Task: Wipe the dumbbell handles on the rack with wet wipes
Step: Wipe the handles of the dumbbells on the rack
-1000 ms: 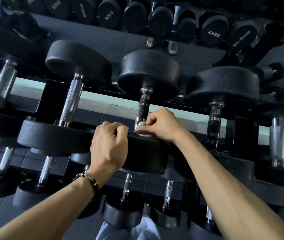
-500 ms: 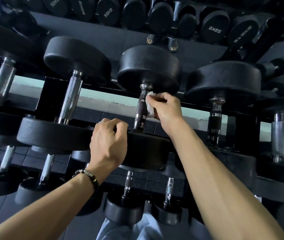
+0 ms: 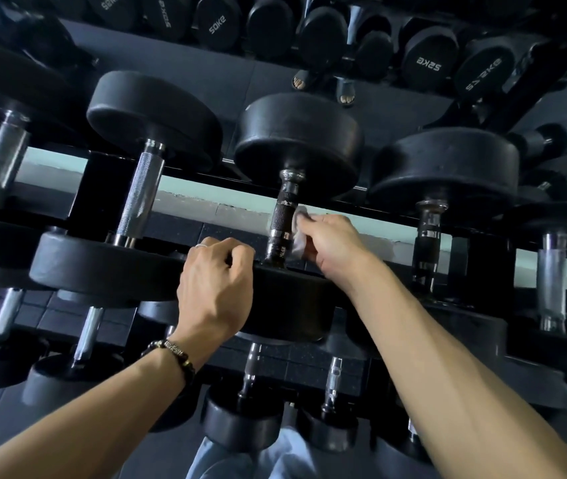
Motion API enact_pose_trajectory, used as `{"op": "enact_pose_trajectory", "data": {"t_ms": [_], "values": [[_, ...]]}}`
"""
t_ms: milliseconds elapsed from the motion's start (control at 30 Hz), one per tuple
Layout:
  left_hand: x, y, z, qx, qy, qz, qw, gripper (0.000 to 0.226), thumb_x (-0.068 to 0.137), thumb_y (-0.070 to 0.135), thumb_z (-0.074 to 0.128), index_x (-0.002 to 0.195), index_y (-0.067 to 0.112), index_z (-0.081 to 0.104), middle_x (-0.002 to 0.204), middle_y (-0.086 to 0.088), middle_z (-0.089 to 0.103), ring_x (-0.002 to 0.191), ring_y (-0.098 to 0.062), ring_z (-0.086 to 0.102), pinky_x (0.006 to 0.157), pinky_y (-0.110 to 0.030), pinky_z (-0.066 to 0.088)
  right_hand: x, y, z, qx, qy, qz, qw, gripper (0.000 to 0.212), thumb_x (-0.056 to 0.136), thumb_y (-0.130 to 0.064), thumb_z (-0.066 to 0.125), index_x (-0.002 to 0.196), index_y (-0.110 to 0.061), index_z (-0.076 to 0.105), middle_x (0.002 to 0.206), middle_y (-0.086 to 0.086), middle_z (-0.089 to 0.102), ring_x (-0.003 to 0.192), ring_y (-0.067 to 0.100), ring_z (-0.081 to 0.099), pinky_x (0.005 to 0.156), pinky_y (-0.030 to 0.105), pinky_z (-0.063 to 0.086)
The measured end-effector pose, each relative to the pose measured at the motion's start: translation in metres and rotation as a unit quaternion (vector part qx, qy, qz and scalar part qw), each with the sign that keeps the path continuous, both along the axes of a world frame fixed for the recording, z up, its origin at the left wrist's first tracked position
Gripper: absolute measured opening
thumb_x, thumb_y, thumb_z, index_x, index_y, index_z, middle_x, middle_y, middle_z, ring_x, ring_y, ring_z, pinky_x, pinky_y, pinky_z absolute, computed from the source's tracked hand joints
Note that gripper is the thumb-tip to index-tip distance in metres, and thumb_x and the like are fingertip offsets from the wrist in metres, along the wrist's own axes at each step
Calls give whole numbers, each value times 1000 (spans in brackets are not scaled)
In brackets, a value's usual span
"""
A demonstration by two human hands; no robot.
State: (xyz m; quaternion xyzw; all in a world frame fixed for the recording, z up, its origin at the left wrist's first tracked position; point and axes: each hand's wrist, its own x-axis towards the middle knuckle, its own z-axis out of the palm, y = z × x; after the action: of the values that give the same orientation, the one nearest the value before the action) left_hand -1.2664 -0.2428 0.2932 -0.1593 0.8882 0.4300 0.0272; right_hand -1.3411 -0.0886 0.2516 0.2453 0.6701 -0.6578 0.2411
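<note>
Basically the left hand [image 3: 218, 283] curls over the near dumbbell head [image 3: 285, 305], steadying it. Just past, at 1 o'clock, the right hand [image 3: 335, 242] has its fingers pinching the wet wipe [image 3: 297, 233] against the dark handle [image 3: 281, 224], which runs 6 to 12. Neighbouring chrome handle [image 3: 140, 198] sits at 10 o'clock, nothing blocking.

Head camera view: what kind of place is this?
Most likely a gym's free-weights area. Black dumbbells sit in rows on a tiered rack, and more marked in kilograms line the upper shelf.
</note>
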Motion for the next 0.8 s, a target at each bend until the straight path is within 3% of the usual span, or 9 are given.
{"op": "enact_pose_trajectory", "data": {"t_ms": [100,200,367,533,700,800], "values": [[1,0,0,-4,1,-2,1000,50,79,38,30,79,8,70,89,1,59,90,-21,56,78,-40,46,-13,-2,2,-82,3,-55,995,19,98,-8,60,82,-8,70,76,7,73,70,23,70,84,50,60],[0,0,-1,-2,0,-7,1000,50,79,38,30,79,7,69,90,1,59,90,-20,55,80,-41,48,-32,-8,6,-147,-7,-156,977,12,97,-8,62,87,-12,67,82,3,72,71,18,69,80,43,60],[0,0,0,-4,4,-1,1000,50,80,37,30,80,6,70,91,0,59,90,-21,56,78,-41,48,1,4,1,-57,-50,1,997,18,100,-6,57,84,-2,65,71,9,62,51,15,61,49,30,52],[0,1,-1,-4,1,-2,1000,50,79,37,30,80,6,70,91,-1,60,90,-21,55,78,-40,47,-35,-6,9,-110,2,-144,983,10,97,-3,59,91,-4,67,86,11,70,66,19,67,63,36,59],[0,0,-2,-5,3,1,1000,50,79,36,31,80,4,69,89,-2,60,86,-20,56,75,-41,48,-3,-2,9,-32,-84,2,996,25,99,3,40,84,-3,59,69,11,58,55,20,55,58,36,52],[0,-1,-3,-8,1,-1,1000,50,79,37,31,80,4,69,89,-2,60,85,-19,56,76,-42,48,-21,-8,10,-53,-57,-43,996,27,98,1,39,85,-4,63,74,13,65,64,27,63,64,41,56]]}}
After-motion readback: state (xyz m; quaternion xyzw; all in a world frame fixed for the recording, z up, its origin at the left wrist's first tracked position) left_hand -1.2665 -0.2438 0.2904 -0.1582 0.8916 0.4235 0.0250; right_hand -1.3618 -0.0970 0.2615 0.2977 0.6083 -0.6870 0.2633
